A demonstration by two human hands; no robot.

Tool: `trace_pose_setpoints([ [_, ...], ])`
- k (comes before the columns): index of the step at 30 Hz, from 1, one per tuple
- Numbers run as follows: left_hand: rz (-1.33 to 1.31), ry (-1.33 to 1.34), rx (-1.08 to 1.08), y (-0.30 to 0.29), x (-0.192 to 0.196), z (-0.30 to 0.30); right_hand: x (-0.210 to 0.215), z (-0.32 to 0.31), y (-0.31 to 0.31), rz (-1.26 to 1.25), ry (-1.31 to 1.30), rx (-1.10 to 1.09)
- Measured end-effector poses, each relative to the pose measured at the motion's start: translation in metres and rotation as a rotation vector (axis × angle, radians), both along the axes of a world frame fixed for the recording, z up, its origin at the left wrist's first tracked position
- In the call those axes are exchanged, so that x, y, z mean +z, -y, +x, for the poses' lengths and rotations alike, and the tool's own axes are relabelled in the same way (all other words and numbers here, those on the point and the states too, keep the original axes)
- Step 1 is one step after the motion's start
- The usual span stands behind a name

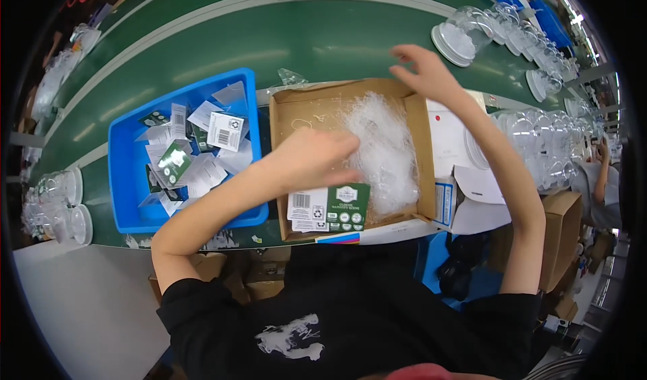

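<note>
My left hand reaches over a shallow cardboard box, its fingers and thumb apart and nothing visible between them. Its fingertips are beside a tangled heap of thin, clear plastic strands in the box's right half. I cannot tell whether they touch it. White and green printed cards lie at the box's front left, just below that hand. My right hand is raised over the far right corner of the box, open, with its thumb apart from the fingers.
A blue bin of loose printed cards stands left of the box. Clear domes on white bases sit on the green belt at far right. More clear domes cluster at right, near white cartons. Another person's hand shows at far right.
</note>
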State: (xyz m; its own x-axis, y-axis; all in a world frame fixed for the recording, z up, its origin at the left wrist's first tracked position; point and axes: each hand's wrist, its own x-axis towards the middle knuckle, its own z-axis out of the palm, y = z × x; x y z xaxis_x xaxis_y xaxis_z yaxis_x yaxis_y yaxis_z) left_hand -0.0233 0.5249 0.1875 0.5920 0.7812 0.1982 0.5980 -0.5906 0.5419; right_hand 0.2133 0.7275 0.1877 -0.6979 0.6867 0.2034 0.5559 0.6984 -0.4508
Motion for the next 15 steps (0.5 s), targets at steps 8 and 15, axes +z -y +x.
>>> trace_pose_setpoints([
  [8,-0.26,-0.121,0.037,-0.01,0.029,0.012,-0.036,-0.048,0.071,-0.123,0.133,0.057],
  [15,-0.5,0.081,-0.107,-0.012,0.014,0.008,-0.033,-0.084,0.05,-0.505,0.121,-0.081],
])
